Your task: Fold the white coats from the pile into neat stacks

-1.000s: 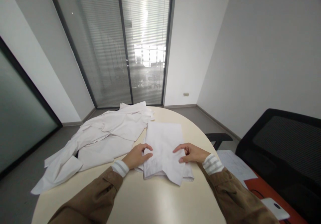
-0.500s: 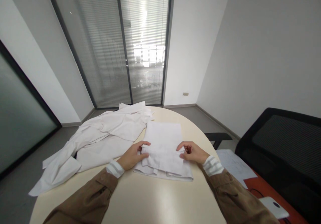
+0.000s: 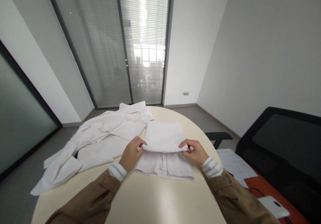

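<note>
A folded white shirt (image 3: pixel 163 135) lies on the pale round table (image 3: pixel 140 200) in front of me. My left hand (image 3: pixel 132 152) is closed in a pinch on the left corner of its upper folded layer. At the opposite corner, my right hand (image 3: pixel 194 151) pinches the same layer between thumb and fingers. The raised edge runs between both hands and is tucked under. Below it, the lower part of the shirt shows flat on the tabletop, with a gap down its middle. Some fingertips are hidden by the cloth.
More white garments (image 3: pixel 100 137) are heaped loosely along the table's left side. To the right stands a black mesh chair (image 3: pixel 286 150) with an armrest (image 3: pixel 218 136). Papers (image 3: pixel 234 165) and a white device (image 3: pixel 273 206) rest on its red seat (image 3: pixel 262 183).
The upper layer's front edge has been lifted and folded back away from me, uncovering more of the lower part. My hands still pinch its two sides.
</note>
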Available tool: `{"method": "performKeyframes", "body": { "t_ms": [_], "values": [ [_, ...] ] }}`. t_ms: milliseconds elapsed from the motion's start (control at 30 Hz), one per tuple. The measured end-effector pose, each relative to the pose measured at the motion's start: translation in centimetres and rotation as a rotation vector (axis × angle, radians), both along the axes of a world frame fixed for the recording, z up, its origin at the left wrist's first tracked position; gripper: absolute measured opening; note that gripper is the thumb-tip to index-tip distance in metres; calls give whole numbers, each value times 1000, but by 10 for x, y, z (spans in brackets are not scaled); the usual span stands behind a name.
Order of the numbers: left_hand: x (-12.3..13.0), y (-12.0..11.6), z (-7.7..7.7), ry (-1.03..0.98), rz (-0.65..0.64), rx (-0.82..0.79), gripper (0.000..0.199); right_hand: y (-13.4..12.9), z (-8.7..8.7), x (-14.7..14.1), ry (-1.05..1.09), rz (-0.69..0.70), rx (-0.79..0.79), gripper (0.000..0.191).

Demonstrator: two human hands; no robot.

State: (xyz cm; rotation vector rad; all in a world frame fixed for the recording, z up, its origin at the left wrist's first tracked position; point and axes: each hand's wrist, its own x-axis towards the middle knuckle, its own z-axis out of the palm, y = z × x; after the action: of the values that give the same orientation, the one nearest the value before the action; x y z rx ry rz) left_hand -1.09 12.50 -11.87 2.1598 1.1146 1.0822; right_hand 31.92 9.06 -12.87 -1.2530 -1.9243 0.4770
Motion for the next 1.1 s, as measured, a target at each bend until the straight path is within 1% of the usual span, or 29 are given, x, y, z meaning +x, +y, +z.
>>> {"method": "performKeyframes", "body": {
  "t_ms": [100, 167, 233, 300, 367, 467, 567, 700, 767, 833, 1000, 1100],
  "values": [
    [-4, -2, -1, 129, -28, 101, 21, -5, 7, 1, -246, 64, 270, 18],
    [-7, -3, -2, 238, -113, 103, 22, -9, 14, -1, -363, 124, 423, 15],
    [-11, -4, -3, 343, -229, 73, 26, -13, 20, -6, -426, 173, 476, 18],
    [-14, -5, -4, 428, -321, 47, 30, -16, 23, -13, -469, 254, 442, 23],
    [-15, -6, -4, 489, -370, 53, 32, -18, 22, -20, -514, 333, 382, 26],
    [-16, -7, -3, 551, -417, 93, 30, -18, 17, -26, -586, 375, 340, 24],
    [-15, -7, 0, 580, -468, 123, 26, -17, 11, -27, -648, 389, 364, 17],
    [-16, -9, 2, 608, -516, 173, 23, -17, 2, -26, -709, 427, 469, 12],
    [-17, -11, 2, 653, -519, 204, 24, -17, 0, -26, -728, 437, 512, 12],
    [-17, -14, 3, 716, -502, 247, 25, -18, 0, -26, -737, 444, 511, 13],
    [-12, -17, 8, 818, -430, 361, 25, -19, 8, -28, -741, 419, 381, 19],
    [-8, -17, 7, 837, -356, 340, 22, -16, 12, -25, -732, 340, 303, 23]
  ]
}}
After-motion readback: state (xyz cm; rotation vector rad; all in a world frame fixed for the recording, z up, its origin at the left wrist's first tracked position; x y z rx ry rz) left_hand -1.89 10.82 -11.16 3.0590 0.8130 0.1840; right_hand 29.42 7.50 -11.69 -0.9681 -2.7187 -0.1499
